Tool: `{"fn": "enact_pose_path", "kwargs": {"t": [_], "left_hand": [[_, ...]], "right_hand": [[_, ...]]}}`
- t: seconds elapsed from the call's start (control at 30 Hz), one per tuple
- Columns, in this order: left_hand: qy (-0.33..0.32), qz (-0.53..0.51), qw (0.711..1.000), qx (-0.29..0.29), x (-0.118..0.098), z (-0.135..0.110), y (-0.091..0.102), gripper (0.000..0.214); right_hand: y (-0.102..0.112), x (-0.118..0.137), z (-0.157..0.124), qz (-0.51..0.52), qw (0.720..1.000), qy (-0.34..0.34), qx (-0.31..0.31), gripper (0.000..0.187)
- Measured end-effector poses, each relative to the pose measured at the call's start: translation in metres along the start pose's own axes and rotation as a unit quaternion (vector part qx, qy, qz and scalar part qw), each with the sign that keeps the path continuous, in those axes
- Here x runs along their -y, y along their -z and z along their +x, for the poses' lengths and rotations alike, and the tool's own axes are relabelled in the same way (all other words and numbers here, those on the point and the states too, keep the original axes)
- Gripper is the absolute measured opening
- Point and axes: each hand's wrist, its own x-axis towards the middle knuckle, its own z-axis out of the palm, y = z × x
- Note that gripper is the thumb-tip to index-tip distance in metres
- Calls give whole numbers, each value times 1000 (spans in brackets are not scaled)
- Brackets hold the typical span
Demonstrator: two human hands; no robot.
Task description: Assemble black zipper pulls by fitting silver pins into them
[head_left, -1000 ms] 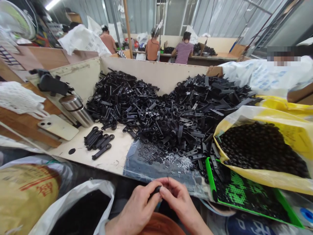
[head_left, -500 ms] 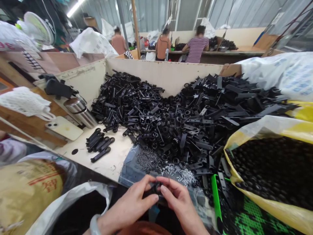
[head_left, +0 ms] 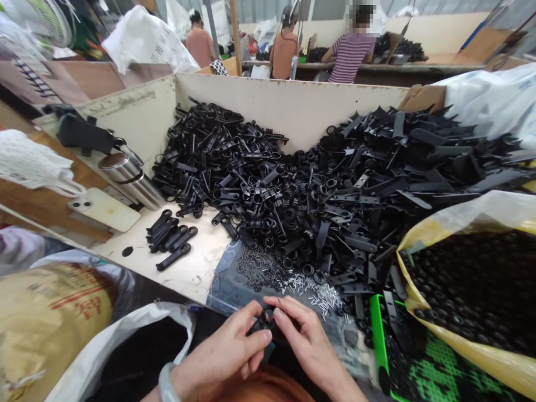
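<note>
At the front edge of the bench, my left hand (head_left: 234, 340) is closed around a small black plastic part (head_left: 264, 318), mostly covered by fingers. My right hand (head_left: 299, 332) pinches at the same part from the other side, thumb and fingertips against it. Just beyond the hands lie small dark screws (head_left: 259, 271) and a scatter of silver pins (head_left: 318, 290) on a dark mat (head_left: 228, 285). To the left, several black handle-like pieces (head_left: 173, 259) with round ends lie in a group on the pale board.
A large heap of black plastic parts (head_left: 259, 184) fills the bin's middle. On the left are a steel flask (head_left: 132, 181) and a phone (head_left: 104, 209). A yellow sack of black rings (head_left: 477, 279) and a green basket (head_left: 379, 340) stand right. An open white sack (head_left: 79, 368) is front left.
The view has tilted downward and shifted slightly. Both hands stay together on the black part, which now shows a little more between the fingers.
</note>
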Motion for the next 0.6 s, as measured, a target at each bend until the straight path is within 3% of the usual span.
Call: {"fn": "enact_pose_path", "kwargs": {"t": [0.2,0.4,0.6], "left_hand": [[22,-46,998,40,17,4,17,58],[34,-57,995,77,25,4,33,63],[59,-105,992,43,24,-1,35,91]], "right_hand": [[-8,1,-4,-37,999,-24,4,35],[-15,3,-4,-48,998,-37,26,35],[-25,9,0,-54,997,-58,19,34]]}}
